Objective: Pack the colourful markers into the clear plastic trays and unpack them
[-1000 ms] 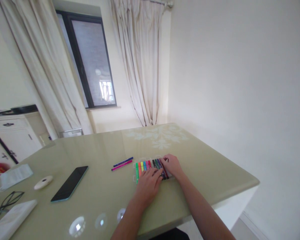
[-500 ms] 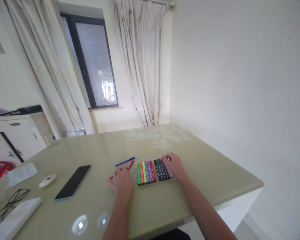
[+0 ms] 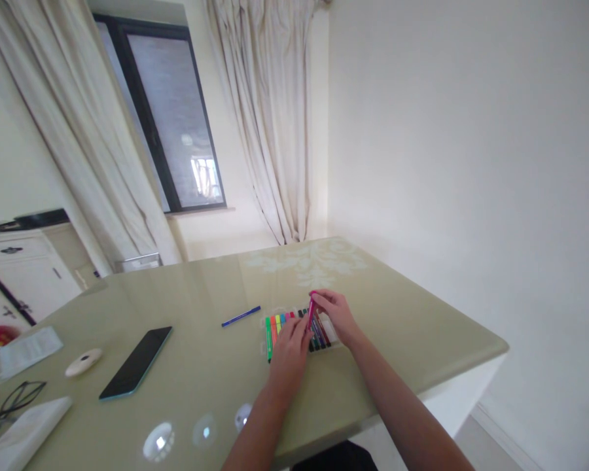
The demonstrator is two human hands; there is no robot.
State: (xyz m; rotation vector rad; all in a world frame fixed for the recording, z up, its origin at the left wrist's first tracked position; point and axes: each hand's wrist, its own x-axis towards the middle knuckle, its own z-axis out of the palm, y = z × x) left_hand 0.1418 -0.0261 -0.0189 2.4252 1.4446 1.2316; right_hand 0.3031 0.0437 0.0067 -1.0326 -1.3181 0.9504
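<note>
Holding pink pen (image 3: 311, 313), blue pen (image 3: 241, 316) lying apart

One pink marker (image 3: 311, 314), one blue marker (image 3: 241, 316) and one case (image 3: 332, 332) show; toward the bench's (image 3: 196, 360) left edge lie one phone (image 3: 136, 363), one mask (image 3: 29, 353), one pair of glasses (image 3: 29, 392).

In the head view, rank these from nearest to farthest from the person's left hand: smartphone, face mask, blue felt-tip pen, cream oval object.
From the left hand:
1. Blue felt-tip pen, to its left and slightly forward.
2. Smartphone, farther left.
3. Cream oval object, left of the smartphone.
4. Face mask, leftmost of the four.
</note>
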